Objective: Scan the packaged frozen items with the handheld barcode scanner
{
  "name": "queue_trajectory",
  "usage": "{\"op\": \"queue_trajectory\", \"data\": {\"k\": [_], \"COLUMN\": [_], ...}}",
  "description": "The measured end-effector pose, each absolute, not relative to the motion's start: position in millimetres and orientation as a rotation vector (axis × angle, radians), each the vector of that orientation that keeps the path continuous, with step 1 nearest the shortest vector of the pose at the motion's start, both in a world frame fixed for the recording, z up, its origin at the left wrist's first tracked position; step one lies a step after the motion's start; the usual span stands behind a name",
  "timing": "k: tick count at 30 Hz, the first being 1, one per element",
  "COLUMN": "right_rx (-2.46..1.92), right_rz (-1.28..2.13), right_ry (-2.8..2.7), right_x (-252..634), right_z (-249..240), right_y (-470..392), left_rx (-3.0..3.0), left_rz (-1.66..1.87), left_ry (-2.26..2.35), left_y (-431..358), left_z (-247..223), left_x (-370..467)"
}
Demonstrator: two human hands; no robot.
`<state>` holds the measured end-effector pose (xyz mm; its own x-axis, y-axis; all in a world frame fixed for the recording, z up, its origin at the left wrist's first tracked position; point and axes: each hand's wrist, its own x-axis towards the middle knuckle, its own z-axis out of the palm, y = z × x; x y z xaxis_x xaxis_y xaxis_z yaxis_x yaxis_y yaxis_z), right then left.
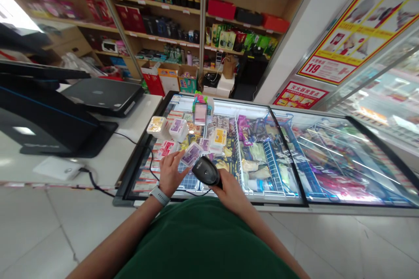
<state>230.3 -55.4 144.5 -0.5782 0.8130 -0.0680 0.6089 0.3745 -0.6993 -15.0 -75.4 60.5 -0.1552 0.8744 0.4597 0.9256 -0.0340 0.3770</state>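
My right hand is wrapped round the handle of a black barcode scanner, its head over the glass freezer top. To its left, my left hand has its fingertips at the near-left edge of a tilted clear tub with a purple label. Just beyond that hand lies a tub with a red label. Farther back sit a yellow-labelled tub and another purple-labelled tub. A tub with an orange label stands to the right of these, beyond the scanner.
The freezer holds bagged goods in wire baskets under its glass. On the left counter stand a black monitor stand and a flat black device. A scanner cable crosses the glass. Stocked shelves rise behind.
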Motion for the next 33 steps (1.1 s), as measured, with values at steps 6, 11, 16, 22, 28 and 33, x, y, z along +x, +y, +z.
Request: {"op": "queue_trajectory", "data": {"k": [6,11,16,22,28,33], "right_rx": [-1.296,-1.303,-1.296,-1.328,-1.37,-1.368], "right_rz": [0.991,1.001,1.033,1.036,1.035,1.03], "right_ry": [-2.379,-2.38,-2.339,-2.314,-2.307,-2.302], "right_x": [230,230,230,233,236,239], "right_z": [143,141,142,139,135,134], "right_y": [-55,-56,-55,-55,-56,-56], "left_rx": [-1.97,-1.973,-1.911,-1.508,-1.335,-1.339], "left_rz": [-0.908,-0.923,-0.976,-1.093,-0.898,-0.807], "left_ry": [-2.274,-2.316,-2.297,-2.481,-2.691,-2.769], "left_y": [-75,-74,-73,-66,-66,-67], "left_z": [60,61,56,39,30,32], "left_x": [-14,-12,-18,-54,-81,-76]}}
